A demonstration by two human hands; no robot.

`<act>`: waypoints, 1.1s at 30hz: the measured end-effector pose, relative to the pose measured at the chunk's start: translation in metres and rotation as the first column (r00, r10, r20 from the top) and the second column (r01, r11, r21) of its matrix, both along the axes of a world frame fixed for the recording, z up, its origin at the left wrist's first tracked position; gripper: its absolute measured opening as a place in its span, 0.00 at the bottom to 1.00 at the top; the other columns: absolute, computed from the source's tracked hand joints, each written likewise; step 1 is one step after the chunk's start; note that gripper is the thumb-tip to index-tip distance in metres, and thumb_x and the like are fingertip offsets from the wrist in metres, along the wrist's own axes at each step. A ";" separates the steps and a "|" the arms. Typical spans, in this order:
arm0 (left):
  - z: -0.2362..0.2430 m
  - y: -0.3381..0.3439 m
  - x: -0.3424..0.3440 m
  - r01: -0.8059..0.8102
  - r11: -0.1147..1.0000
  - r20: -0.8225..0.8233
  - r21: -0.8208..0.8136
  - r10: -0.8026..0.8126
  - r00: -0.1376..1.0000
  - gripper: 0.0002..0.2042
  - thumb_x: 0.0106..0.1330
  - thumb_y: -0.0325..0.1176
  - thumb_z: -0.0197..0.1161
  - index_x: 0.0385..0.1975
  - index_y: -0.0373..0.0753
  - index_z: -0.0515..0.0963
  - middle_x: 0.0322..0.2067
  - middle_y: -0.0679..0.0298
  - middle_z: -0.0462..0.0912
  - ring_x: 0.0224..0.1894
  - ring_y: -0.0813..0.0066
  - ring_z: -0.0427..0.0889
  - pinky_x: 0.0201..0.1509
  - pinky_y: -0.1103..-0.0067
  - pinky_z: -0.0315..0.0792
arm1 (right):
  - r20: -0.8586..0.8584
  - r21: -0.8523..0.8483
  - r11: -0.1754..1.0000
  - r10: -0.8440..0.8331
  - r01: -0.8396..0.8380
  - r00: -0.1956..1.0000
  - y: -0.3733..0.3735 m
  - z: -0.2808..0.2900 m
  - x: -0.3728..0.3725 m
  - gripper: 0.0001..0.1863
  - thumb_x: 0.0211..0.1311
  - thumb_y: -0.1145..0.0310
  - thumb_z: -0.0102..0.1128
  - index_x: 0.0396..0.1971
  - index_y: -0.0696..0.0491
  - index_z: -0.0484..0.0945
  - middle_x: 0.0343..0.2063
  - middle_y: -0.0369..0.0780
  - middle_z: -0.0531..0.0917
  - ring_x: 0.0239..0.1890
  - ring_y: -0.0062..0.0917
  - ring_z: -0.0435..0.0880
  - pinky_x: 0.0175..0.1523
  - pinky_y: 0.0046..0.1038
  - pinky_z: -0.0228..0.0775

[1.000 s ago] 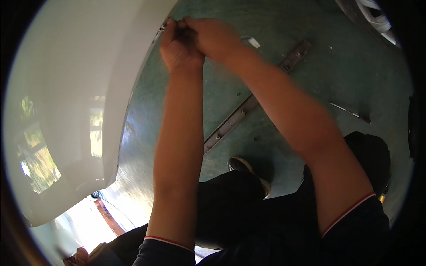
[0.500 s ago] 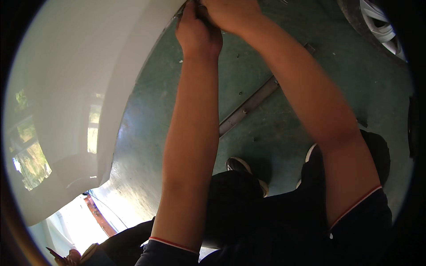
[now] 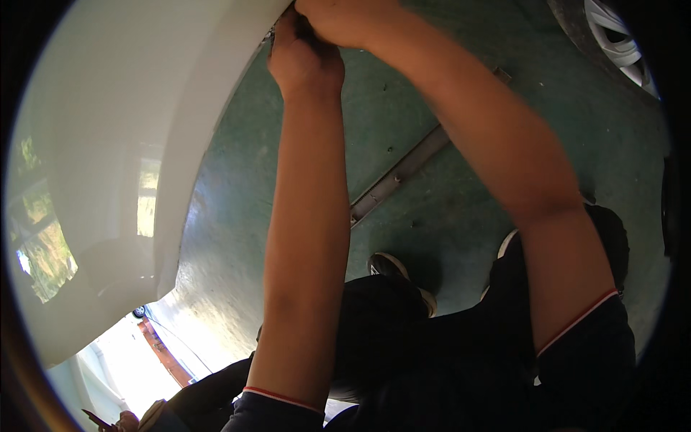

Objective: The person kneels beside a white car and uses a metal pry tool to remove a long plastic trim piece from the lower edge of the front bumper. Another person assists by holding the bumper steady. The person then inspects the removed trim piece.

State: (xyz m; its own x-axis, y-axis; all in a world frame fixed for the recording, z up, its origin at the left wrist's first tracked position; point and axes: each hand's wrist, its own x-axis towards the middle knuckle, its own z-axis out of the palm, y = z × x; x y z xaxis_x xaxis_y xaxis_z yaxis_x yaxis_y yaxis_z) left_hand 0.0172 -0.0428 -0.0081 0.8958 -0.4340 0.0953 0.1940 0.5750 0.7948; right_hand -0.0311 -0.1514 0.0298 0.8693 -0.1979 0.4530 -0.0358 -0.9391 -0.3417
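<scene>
A large glossy white car body panel (image 3: 108, 137) fills the left side, its curved edge running up to the top of the view. At that edge, near the top, my left hand (image 3: 306, 61) is closed, fingers curled and the wrist pointing down. Just above and to its right, my right hand (image 3: 349, 20) is closed too and overlaps the left. A small bit of something dark shows between the left hand and the panel's edge. Whatever the hands grip is hidden by the fingers and cut off by the frame's top.
On the green floor beyond my forearms lies a long metal strip (image 3: 399, 173). A wheel with a silver rim (image 3: 619, 39) stands at the upper right. Below are my shoes (image 3: 389, 266). At the lower left, another person's hand (image 3: 128, 421) holds a thin dark object.
Both my hands have shifted slightly left along with the forearms, staying at the panel's edge. The other person's hand at the lower left has moved a little.
</scene>
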 end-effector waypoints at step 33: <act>0.004 0.004 -0.008 -0.416 0.908 -0.431 -0.053 0.355 0.830 0.10 0.78 0.34 0.53 0.49 0.35 0.74 0.45 0.63 0.77 0.46 0.70 0.74 0.51 0.74 0.70 | -0.060 0.830 0.540 0.329 -0.136 0.942 -0.021 -0.089 -0.004 0.20 0.64 0.49 0.67 0.28 0.54 0.87 0.20 0.37 0.85 0.25 0.25 0.81 0.34 0.32 0.71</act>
State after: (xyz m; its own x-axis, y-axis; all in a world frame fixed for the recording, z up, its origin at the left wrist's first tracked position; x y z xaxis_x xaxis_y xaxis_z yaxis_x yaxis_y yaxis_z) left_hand 0.0096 -0.0391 -0.0045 0.9592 -0.0550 -0.2773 0.2181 0.7682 0.6019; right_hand -0.0350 -0.1722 -0.0590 0.9846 -0.1713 0.0348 -0.0102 -0.2546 -0.9670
